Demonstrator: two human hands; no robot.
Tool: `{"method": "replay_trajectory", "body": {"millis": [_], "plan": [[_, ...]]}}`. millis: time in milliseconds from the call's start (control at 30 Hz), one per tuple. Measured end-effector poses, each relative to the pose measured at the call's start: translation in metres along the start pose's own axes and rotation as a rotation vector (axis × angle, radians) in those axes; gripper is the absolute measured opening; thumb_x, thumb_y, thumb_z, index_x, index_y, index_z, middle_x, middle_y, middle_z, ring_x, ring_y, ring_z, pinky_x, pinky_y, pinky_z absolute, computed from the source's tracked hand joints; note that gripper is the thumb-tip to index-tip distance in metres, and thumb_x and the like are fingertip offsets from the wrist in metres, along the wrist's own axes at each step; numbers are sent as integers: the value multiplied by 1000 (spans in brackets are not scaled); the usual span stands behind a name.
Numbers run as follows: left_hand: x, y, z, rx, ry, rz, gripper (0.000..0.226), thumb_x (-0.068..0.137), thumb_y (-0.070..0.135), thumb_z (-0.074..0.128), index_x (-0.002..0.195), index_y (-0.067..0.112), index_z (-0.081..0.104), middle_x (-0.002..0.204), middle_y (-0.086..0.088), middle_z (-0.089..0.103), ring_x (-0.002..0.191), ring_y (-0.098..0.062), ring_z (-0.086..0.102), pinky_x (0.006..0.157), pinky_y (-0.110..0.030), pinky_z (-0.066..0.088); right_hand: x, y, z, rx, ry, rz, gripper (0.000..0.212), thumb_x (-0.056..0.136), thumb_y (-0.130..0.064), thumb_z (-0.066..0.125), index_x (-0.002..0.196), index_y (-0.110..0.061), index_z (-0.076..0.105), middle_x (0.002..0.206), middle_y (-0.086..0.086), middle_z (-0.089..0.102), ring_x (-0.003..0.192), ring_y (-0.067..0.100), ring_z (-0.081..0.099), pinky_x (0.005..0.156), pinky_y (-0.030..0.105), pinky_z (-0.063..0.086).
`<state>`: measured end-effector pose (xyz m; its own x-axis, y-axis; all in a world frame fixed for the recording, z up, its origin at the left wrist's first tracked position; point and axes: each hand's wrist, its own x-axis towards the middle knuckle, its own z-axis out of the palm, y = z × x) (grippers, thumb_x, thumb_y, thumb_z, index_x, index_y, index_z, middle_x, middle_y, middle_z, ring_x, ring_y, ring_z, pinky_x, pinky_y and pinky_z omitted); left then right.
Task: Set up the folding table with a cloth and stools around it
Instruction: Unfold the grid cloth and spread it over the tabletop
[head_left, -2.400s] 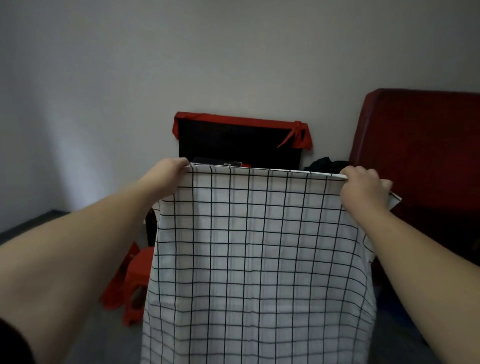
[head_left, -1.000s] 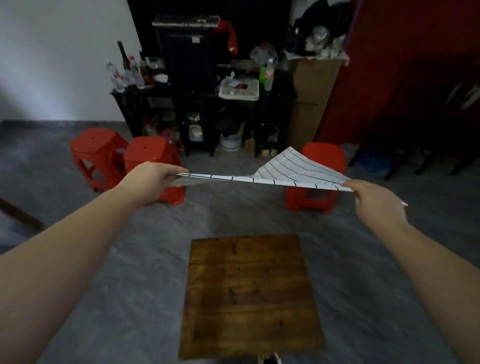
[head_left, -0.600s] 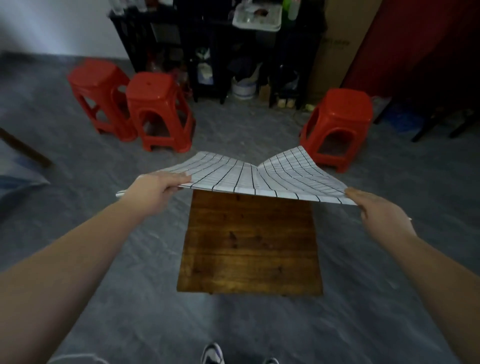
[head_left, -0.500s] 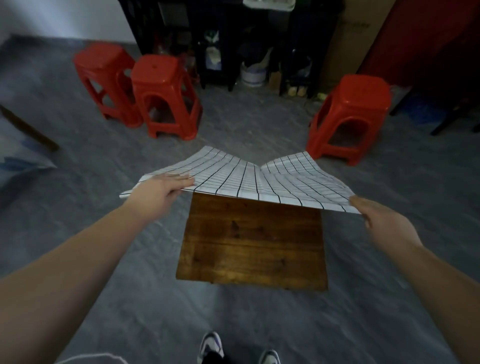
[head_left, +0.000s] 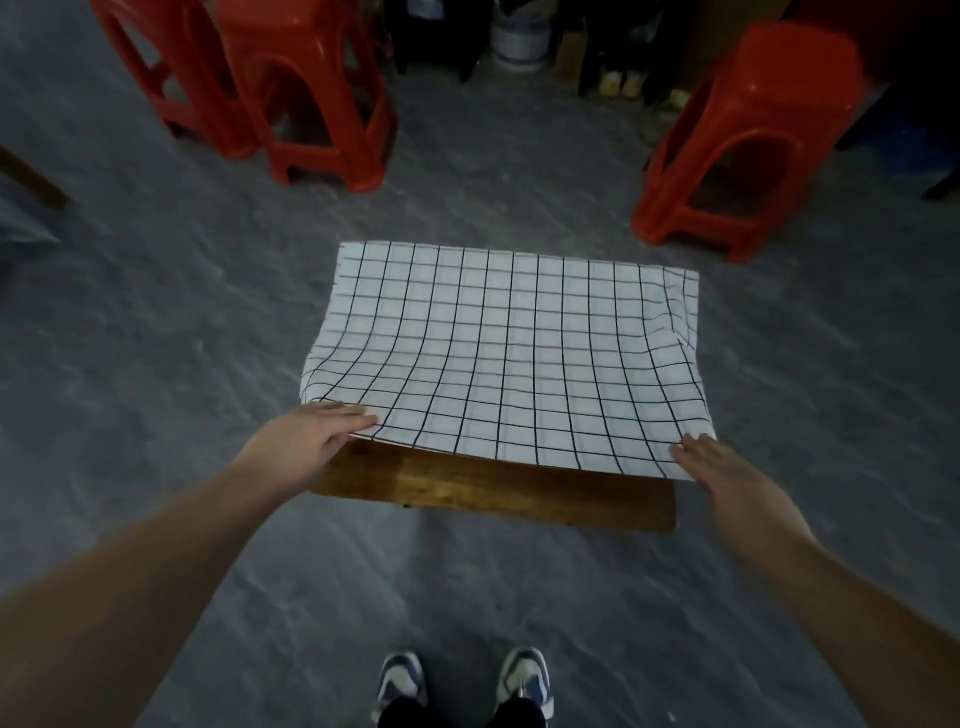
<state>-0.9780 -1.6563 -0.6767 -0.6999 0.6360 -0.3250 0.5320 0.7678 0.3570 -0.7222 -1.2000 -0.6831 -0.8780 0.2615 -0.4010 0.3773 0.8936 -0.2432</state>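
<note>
The checked cloth (head_left: 511, 358), airborne a moment ago, now lies over the wooden table (head_left: 493, 491), its near strip bare. Left hand (head_left: 311, 434) and right hand (head_left: 719, 467) hold the near corners, fingers nearly straight. Red stools (head_left: 306, 88) stand beyond. No writing readable.

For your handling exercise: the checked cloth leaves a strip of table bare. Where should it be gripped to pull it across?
Grip the checked cloth at its two near corners, from the person's side: that edge sits short of the wooden table's near edge, within reach.
</note>
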Motion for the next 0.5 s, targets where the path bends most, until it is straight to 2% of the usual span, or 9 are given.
{"method": "replay_trajectory", "body": {"millis": [67,100,200,267,367,500], "plan": [[-5,-12,21,1,-40,0,47,100,44,26,138,39,52,147,14,46,141,-11,36,112,-27,27,1,-1,21,-28,-13,-12,72,89,9,42,153,-23,34,161,-2,28,151,15,19,121,39,22],[-9,-17,30,12,-46,-1,50,98,42,23,140,38,50,148,14,44,142,-11,34,113,-27,27,1,-2,33,-52,-10,-30,73,87,10,44,153,-22,35,161,0,30,150,16,20,122,39,22],[-21,-27,52,105,-7,73,60,90,1,41,143,29,49,151,4,44,143,-20,36,116,-34,26,-7,2,68,-71,23,-34,75,84,13,51,150,-20,41,158,3,36,148,17,25,120,37,25],[-32,-26,60,111,6,65,76,80,-14,44,145,25,46,153,1,40,145,-22,32,118,-33,16,-19,-2,80,-48,57,-2,75,82,16,49,149,-18,42,158,0,36,149,16,24,118,34,23],[-51,-25,69,83,-42,40,88,71,-18,41,148,24,42,156,1,34,147,-21,25,119,-31,8,-40,-8,92,-57,41,17,88,77,22,43,153,-22,36,161,-4,30,150,10,15,119,35,24],[-74,-26,83,72,-123,45,87,75,-15,39,151,27,35,159,2,29,149,-19,20,120,-30,6,-66,-8,108,-46,-25,73,91,77,21,44,154,-26,32,162,-7,26,149,5,10,119,33,24]]}}
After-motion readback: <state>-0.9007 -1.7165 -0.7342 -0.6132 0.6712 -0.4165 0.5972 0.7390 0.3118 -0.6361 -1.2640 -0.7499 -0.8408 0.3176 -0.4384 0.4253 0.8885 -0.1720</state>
